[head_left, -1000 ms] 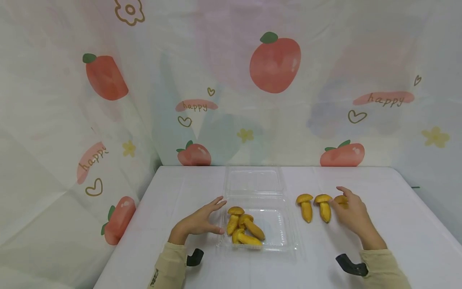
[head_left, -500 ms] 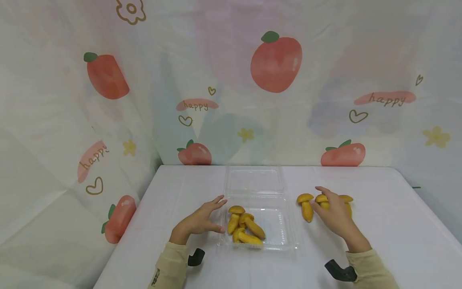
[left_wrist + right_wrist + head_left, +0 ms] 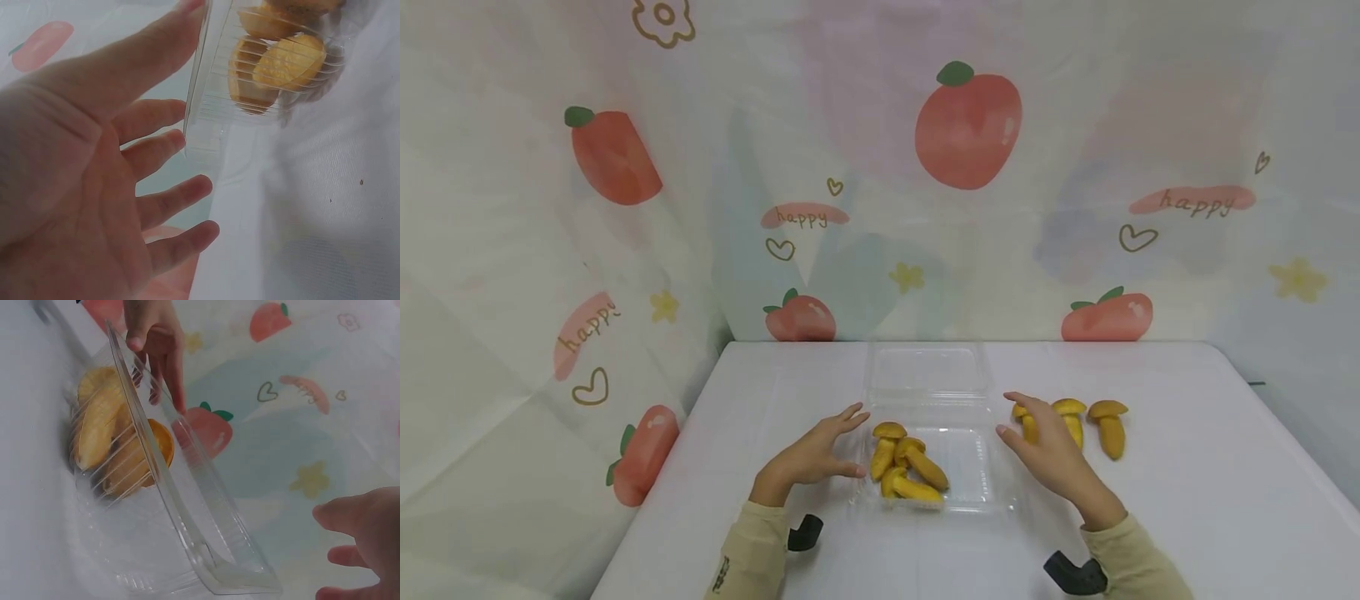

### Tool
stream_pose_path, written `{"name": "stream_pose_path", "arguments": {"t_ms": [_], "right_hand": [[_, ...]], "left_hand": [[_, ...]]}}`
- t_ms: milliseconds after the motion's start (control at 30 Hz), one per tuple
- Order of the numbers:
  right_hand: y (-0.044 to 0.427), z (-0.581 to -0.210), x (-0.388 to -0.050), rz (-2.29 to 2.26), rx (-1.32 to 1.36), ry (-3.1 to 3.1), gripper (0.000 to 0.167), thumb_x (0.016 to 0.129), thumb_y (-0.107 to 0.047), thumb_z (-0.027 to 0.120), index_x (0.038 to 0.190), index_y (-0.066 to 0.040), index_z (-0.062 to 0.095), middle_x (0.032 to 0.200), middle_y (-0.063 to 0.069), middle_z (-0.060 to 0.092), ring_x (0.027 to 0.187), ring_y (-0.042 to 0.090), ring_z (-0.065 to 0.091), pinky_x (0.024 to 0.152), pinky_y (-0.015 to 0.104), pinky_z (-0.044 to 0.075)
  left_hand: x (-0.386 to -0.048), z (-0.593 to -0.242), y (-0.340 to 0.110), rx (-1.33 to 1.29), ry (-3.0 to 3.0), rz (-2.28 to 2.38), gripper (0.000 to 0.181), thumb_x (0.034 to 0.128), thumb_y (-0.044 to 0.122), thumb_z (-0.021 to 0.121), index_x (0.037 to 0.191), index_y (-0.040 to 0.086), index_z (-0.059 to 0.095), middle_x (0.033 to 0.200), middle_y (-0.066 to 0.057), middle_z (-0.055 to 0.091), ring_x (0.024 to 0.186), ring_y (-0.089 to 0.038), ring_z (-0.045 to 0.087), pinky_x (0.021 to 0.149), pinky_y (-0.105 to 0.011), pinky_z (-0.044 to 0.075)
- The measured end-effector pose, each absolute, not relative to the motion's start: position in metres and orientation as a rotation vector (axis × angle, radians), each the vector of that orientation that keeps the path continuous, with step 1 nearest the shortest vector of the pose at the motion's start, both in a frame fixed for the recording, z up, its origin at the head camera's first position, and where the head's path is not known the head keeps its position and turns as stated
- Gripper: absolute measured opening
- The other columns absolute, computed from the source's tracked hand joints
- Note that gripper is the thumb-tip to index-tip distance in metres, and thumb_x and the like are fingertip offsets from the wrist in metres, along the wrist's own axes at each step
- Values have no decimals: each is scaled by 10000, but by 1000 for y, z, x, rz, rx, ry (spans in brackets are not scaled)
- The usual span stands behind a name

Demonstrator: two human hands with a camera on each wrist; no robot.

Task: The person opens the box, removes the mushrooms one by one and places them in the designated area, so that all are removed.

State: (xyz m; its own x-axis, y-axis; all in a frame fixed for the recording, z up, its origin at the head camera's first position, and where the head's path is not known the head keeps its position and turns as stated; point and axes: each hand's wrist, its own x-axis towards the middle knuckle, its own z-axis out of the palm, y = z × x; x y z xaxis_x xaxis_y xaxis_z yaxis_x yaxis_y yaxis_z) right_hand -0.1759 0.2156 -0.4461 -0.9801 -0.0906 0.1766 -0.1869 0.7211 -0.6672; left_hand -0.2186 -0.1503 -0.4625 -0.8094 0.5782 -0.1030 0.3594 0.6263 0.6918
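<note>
A clear plastic clamshell box [image 3: 972,471] lies open on the table. Three yellow mushrooms [image 3: 928,469] are bunched in its left half. My left hand [image 3: 808,458] is at the box's left side, fingers spread; in the left wrist view its thumb [image 3: 150,56] and some fingertips meet the rim. Right of the box, my right hand [image 3: 1058,457] holds nothing, its fingers extended and apart from the rim in the right wrist view. Behind it stand a row of three more mushrooms: the left one [image 3: 1029,427] and the middle one [image 3: 1070,408] are partly hidden, the right one [image 3: 1108,428] fully visible.
The box's clear lid [image 3: 928,372] is folded back flat toward the rear of the white table [image 3: 1195,467]. A printed curtain [image 3: 880,167] hangs behind and along the left. Black wrist mounts [image 3: 806,533] stick out from both sleeves.
My right hand has moved left along the mushroom row, from the right one past the middle one toward the box, uncovering the right mushroom. The left hand and the mushrooms have stayed put.
</note>
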Motion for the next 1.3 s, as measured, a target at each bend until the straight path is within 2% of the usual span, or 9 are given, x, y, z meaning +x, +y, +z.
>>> {"name": "stream_pose_path", "arguments": {"t_ms": [167, 367, 600, 1100, 1300], "right_hand": [[206, -448, -174, 1125, 238, -2764, 529, 988, -217, 647, 1447, -13, 484, 1447, 273, 512, 1338, 473, 475, 1090, 685, 392], [194, -454, -172, 1186, 355, -2726, 525, 986, -216, 656, 1453, -43, 490, 1455, 226, 531, 1298, 474, 515, 1011, 654, 468], [181, -459, -171, 1153, 436, -2717, 504, 963, -209, 683, 1424, -65, 538, 1431, 198, 569, 1265, 428, 554, 1048, 632, 455], [165, -466, -169, 1181, 627, -2803, 516, 996, -274, 648, 1459, -106, 496, 1428, 141, 568, 1220, 341, 594, 993, 563, 511], [155, -471, -170, 1242, 765, -2829, 486, 1003, -192, 633, 1458, -86, 500, 1441, 154, 560, 1178, 361, 610, 983, 579, 514]], "left_hand": [[-219, -462, -152, 772, 2524, 974, 863, 868, 231, 808, 1578, 72, 345, 1699, -153, 185, 1553, -416, 210, 1215, -635, 250], [-221, -461, -153, 778, 2508, 984, 877, 864, 253, 811, 1580, 67, 339, 1702, -157, 170, 1557, -414, 197, 1222, -632, 237], [-221, -461, -152, 770, 2502, 995, 877, 865, 242, 811, 1578, 56, 336, 1699, -167, 175, 1555, -417, 204, 1221, -632, 239], [-223, -465, -151, 795, 2502, 991, 870, 875, 238, 802, 1580, 49, 328, 1700, -171, 167, 1554, -422, 200, 1218, -638, 239], [-222, -465, -152, 790, 2491, 992, 884, 867, 239, 811, 1581, 48, 325, 1700, -169, 165, 1554, -425, 197, 1217, -642, 239]]}}
